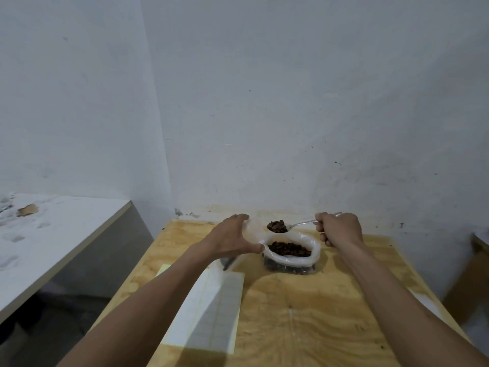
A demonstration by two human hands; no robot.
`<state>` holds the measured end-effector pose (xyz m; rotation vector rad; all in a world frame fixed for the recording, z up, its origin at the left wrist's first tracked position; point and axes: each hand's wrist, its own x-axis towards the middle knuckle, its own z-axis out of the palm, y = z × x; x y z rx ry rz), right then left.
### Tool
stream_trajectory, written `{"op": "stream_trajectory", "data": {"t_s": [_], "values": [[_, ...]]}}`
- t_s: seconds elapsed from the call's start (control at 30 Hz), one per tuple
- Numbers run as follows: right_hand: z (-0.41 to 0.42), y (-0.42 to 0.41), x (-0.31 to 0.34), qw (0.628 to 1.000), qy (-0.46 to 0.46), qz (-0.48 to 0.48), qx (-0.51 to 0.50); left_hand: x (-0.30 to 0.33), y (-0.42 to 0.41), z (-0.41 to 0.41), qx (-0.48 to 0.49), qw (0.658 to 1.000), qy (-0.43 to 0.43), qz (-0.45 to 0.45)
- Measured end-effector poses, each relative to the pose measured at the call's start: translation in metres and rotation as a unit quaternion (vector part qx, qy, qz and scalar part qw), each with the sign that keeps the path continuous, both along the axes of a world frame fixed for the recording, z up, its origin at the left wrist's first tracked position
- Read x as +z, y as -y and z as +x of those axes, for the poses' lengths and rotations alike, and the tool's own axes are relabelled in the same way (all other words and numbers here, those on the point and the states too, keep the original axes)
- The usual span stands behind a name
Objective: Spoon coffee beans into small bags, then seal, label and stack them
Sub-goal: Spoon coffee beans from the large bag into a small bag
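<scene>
A large clear bag of coffee beans (289,254) stands open at the far middle of the plywood table (304,313), its rim rolled down. My right hand (340,229) grips the handle of a metal spoon (299,224), whose bowl is heaped with beans and hovers just above and behind the big bag. My left hand (232,238) holds a small clear bag (255,225) open beside the spoon, thumb near the big bag's rim. The small bag is faint and partly hidden by my hand.
A sheet of white labels (211,308) lies on the table under my left forearm. A dark pen-like object (228,263) pokes out below my left hand. A white counter (53,239) stands to the left, a wall right behind the table.
</scene>
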<state>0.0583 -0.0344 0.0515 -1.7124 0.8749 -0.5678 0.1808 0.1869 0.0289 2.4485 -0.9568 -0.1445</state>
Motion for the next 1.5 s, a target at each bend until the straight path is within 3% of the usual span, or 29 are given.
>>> {"op": "stream_trajectory", "data": {"t_s": [0.33,0.57,1.03,1.13,1.3,1.5], "values": [[0.020,-0.048,-0.001,0.990,0.061,-0.103,0.077,-0.003,-0.019,0.013,0.042,0.999,-0.001,-0.023],[0.012,-0.040,0.012,0.980,0.097,-0.173,0.029,-0.002,-0.018,0.013,0.047,0.998,-0.005,-0.043],[-0.008,0.008,-0.032,0.936,-0.099,-0.339,-0.004,0.002,0.004,0.013,0.018,0.999,0.040,-0.006],[-0.003,-0.001,-0.044,0.951,-0.111,-0.289,-0.011,-0.001,0.006,0.012,0.009,0.998,0.054,0.008],[0.007,-0.003,-0.061,0.988,-0.114,-0.096,-0.029,-0.004,0.006,0.009,-0.005,0.999,0.046,0.007],[0.005,0.012,-0.057,0.996,-0.056,0.036,-0.058,-0.004,-0.005,0.017,0.003,1.000,0.017,-0.015]]}}
